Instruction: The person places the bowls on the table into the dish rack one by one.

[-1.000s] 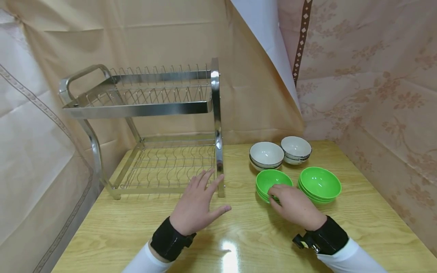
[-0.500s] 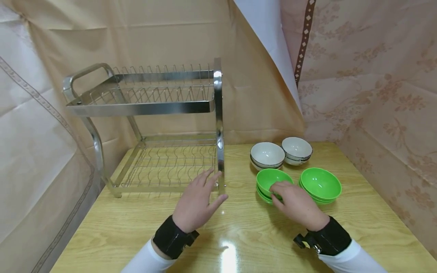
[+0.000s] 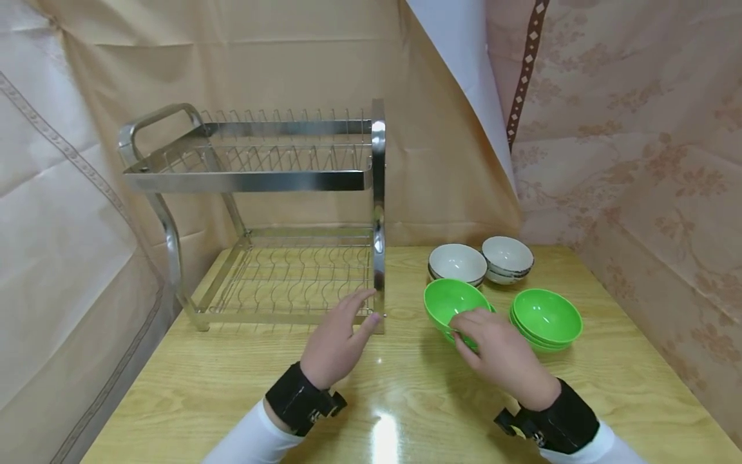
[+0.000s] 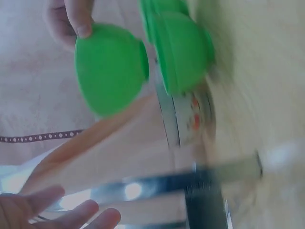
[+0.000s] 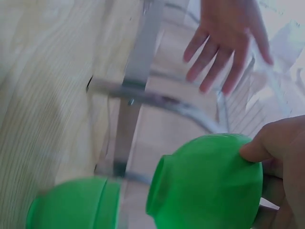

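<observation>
My right hand (image 3: 497, 348) pinches the near rim of a green bowl (image 3: 451, 300), thumb outside and fingers inside. In the left wrist view that green bowl (image 4: 110, 71) hangs apart from the green stack (image 4: 183, 52) below it. The right wrist view shows the thumb on the bowl's (image 5: 205, 183) outer wall. My left hand (image 3: 336, 345) hovers with fingers spread and holds nothing, in front of the metal dish rack's (image 3: 249, 182) right front leg. A second stack of green bowls (image 3: 547, 316) stands right of my right hand.
Two stacks of white bowls, one on the left (image 3: 458, 263) and one on the right (image 3: 507, 256), stand behind the green ones. The two-tier rack has wire dividers on both shelves. Cloth curtains (image 3: 637, 161) enclose the wooden table (image 3: 232, 386) behind and at the sides.
My right hand has lifted the top green bowl off the left green stack and moved it slightly left. My left hand has shifted a little right in view, still free of anything.
</observation>
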`<action>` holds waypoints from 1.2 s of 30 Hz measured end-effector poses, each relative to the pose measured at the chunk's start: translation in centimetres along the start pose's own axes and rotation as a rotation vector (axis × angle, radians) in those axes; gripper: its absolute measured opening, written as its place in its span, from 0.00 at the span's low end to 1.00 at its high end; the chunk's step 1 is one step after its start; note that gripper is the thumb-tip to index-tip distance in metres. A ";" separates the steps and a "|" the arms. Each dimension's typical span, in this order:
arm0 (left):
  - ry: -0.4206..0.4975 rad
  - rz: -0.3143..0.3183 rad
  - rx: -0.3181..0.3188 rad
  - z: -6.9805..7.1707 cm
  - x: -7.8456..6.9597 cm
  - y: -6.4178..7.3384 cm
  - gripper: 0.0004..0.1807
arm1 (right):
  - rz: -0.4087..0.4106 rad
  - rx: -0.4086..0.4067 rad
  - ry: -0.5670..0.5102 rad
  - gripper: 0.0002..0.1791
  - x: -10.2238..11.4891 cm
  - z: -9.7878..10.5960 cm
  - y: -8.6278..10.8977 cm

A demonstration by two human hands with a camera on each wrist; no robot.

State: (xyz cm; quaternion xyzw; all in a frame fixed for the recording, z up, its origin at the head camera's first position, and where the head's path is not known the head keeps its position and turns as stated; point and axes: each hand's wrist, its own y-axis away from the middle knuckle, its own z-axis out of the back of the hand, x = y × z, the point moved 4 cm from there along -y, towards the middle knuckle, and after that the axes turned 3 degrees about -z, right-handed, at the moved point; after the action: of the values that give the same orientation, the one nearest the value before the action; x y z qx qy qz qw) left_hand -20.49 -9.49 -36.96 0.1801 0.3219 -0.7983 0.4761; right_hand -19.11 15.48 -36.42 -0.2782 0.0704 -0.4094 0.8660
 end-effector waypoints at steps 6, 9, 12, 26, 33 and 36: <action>0.505 0.101 0.133 -0.7 0.2 -0.1 0.31 | 0.154 -0.073 -0.072 0.06 3.2 0.5 -0.3; 0.762 0.130 0.238 -1.4 -0.1 -0.3 0.30 | 0.220 -0.102 -0.111 0.07 4.5 0.7 0.0; 0.952 0.188 0.319 -2.1 -0.3 -0.4 0.31 | 0.256 -0.125 -0.139 0.08 5.4 0.8 0.1; 1.238 0.274 0.440 -2.2 0.4 0.1 0.30 | 0.346 -0.109 -0.217 0.13 7.0 0.3 0.3; 1.142 0.252 0.398 -0.7 0.8 -0.1 0.29 | 0.377 -0.118 -0.248 0.09 7.5 0.0 -0.3; 1.116 0.241 0.346 0.7 1.1 -0.5 0.29 | 0.361 -0.133 -0.236 0.12 7.7 -0.1 -0.8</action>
State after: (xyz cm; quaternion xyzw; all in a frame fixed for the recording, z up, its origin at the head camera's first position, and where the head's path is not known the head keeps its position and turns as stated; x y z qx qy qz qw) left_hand -21.41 -10.47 -36.95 0.6826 0.3658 -0.5644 0.2860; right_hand -14.67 9.26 -35.27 -0.3635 0.0440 -0.2067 0.9073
